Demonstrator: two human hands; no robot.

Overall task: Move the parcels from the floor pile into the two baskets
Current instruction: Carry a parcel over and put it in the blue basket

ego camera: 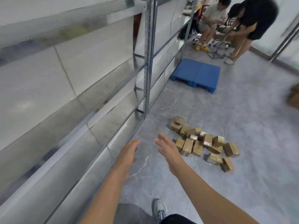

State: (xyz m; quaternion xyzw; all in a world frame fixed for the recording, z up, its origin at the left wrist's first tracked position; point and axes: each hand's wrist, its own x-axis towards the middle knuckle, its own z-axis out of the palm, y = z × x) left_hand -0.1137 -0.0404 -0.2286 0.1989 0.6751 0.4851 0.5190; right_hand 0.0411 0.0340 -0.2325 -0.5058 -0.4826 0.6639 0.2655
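Observation:
A pile of several small brown cardboard parcels [203, 143] wrapped in clear tape lies on the grey floor, right of centre. My left hand [127, 156] is stretched forward with nothing in it, fingers loosely apart, above bare floor to the left of the pile. To its right my right hand [169, 151] is also held out, fingers spread, its fingertips a short way left of the nearest parcels and not touching them. No basket is in view.
A metal shelving rack [148, 62] runs along the left side. A blue plastic pallet [196, 75] lies on the floor beyond the pile. Two people [233, 25] are at the far end. A brown box [293, 97] shows at the right edge. My shoe [159, 209] is at the bottom.

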